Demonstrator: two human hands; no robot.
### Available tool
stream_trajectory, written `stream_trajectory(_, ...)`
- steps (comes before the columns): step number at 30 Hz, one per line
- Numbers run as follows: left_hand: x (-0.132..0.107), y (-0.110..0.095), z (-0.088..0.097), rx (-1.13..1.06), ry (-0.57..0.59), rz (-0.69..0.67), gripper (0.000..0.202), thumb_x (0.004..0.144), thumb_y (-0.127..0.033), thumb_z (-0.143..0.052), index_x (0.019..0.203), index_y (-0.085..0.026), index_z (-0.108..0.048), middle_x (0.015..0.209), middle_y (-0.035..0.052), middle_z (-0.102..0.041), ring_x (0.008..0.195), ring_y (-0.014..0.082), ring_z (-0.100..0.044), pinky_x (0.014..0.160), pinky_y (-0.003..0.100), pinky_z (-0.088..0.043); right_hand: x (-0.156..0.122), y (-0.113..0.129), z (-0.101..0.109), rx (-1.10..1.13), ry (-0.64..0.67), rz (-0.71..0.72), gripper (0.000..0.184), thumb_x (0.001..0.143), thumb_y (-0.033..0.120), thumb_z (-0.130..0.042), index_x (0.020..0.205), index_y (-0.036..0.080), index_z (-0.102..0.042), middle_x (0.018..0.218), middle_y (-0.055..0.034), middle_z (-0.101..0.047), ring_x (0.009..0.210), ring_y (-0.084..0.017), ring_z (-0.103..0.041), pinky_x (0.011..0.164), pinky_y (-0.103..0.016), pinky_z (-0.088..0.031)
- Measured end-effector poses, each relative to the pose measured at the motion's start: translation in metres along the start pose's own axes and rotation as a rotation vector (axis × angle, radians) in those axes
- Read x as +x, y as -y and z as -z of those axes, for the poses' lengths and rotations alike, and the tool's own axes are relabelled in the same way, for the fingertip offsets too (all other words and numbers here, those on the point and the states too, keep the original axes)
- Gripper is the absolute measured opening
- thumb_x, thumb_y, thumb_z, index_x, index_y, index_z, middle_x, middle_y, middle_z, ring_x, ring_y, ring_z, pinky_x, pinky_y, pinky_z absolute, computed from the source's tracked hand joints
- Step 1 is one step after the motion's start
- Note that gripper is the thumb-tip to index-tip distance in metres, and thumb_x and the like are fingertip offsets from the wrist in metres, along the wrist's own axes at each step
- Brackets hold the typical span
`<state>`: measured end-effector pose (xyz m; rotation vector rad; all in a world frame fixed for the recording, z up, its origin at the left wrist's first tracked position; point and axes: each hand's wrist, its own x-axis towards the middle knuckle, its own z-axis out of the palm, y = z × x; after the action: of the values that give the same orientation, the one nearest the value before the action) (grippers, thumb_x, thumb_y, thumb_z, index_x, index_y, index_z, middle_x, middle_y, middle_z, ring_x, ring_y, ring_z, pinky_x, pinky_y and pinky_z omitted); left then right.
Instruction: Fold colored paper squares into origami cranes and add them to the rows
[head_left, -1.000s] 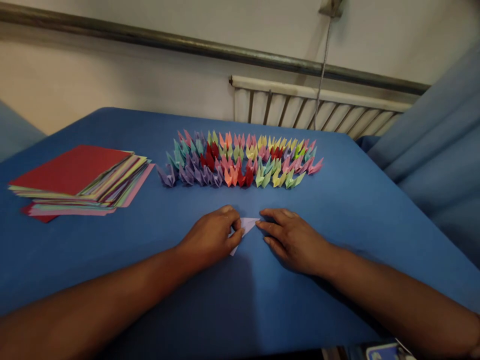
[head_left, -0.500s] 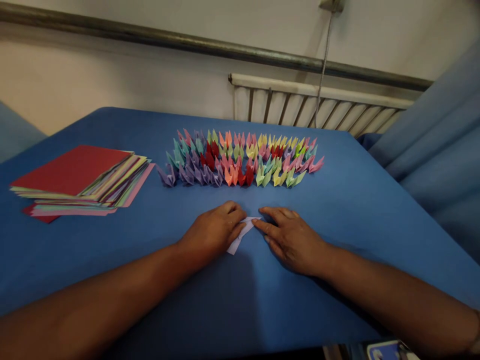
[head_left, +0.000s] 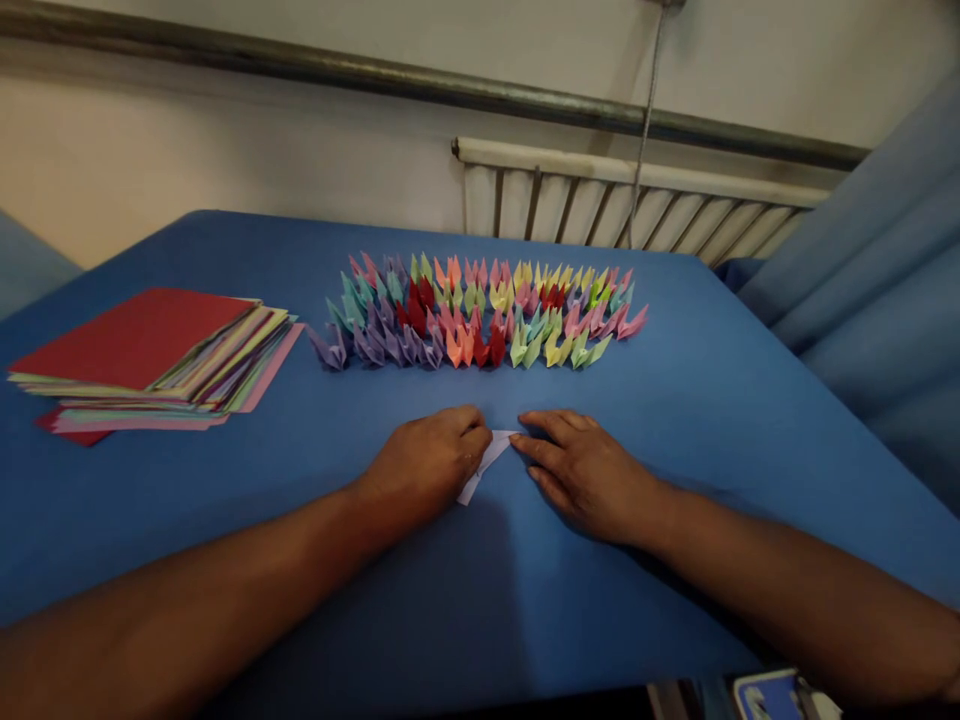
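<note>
A small pale lilac folded paper (head_left: 484, 466) lies on the blue table (head_left: 712, 400) in front of me. My left hand (head_left: 427, 463) rests on its left part with the fingers curled and pressed down on it. My right hand (head_left: 581, 470) lies flat just to the right, fingers stretched out, the fingertips touching the paper's right tip. Most of the paper is hidden under my left hand.
Several rows of small folded paper cranes (head_left: 480, 315) in many colours stand behind my hands. A stack of coloured paper sheets (head_left: 154, 360) with a red one on top lies at the left. A radiator (head_left: 622, 205) stands behind the table, blue cloth (head_left: 877, 270) at the right.
My left hand has slid a little right over the paper, covering more of it. My right hand's fingertips stay at the paper's tip. The view has tilted slightly.
</note>
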<state>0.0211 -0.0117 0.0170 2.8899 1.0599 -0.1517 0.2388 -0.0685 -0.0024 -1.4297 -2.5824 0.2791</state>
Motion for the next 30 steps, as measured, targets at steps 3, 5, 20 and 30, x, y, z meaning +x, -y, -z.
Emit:
stream_trajectory(3, -0.001, 0.001, -0.001, -0.018, 0.008, -0.014, 0.022, 0.097, -0.023, -0.044, 0.101, -0.017, -0.065, 0.103, 0.0063, -0.064, 0.085, 0.0198, -0.061, 0.067, 0.029, -0.046, -0.001, -0.001, 0.001, 0.011, -0.022, 0.012, 0.041, 0.096, 0.026, -0.047, 0.134, 0.015, -0.057, 0.139, -0.0151, -0.053, 0.124, -0.029, -0.050, 0.101, -0.048, -0.045)
stream_trajectory(5, -0.002, 0.001, -0.002, -0.032, 0.006, -0.022, 0.023, 0.097, -0.024, -0.043, 0.101, -0.017, -0.065, 0.103, 0.0068, -0.064, 0.086, 0.0207, -0.061, 0.069, 0.030, -0.047, -0.001, -0.001, 0.001, 0.026, -0.032, 0.011, 0.039, 0.095, 0.025, -0.048, 0.130, 0.012, -0.059, 0.138, -0.0156, -0.055, 0.122, -0.029, -0.051, 0.102, -0.048, -0.045)
stream_trajectory(20, -0.006, 0.000, -0.006, -0.031, -0.062, -0.051, 0.024, 0.095, -0.022, -0.046, 0.106, -0.015, -0.066, 0.105, 0.0090, -0.065, 0.084, 0.0210, -0.060, 0.068, 0.031, -0.047, 0.001, 0.006, -0.008, -0.068, 0.048, -0.027, 0.064, 0.097, 0.055, -0.038, 0.149, 0.019, -0.037, 0.157, -0.0162, -0.030, 0.142, -0.035, -0.029, 0.109, -0.054, -0.031)
stream_trajectory(30, -0.009, 0.001, -0.007, -0.059, -0.068, -0.062, 0.025, 0.093, -0.019, -0.047, 0.109, -0.014, -0.065, 0.107, 0.0095, -0.065, 0.089, 0.0224, -0.060, 0.074, 0.033, -0.050, -0.001, 0.008, -0.007, -0.108, 0.037, -0.104, 0.069, 0.095, 0.057, -0.040, 0.151, 0.019, -0.032, 0.157, -0.0185, -0.030, 0.142, -0.036, -0.030, 0.109, -0.054, -0.030)
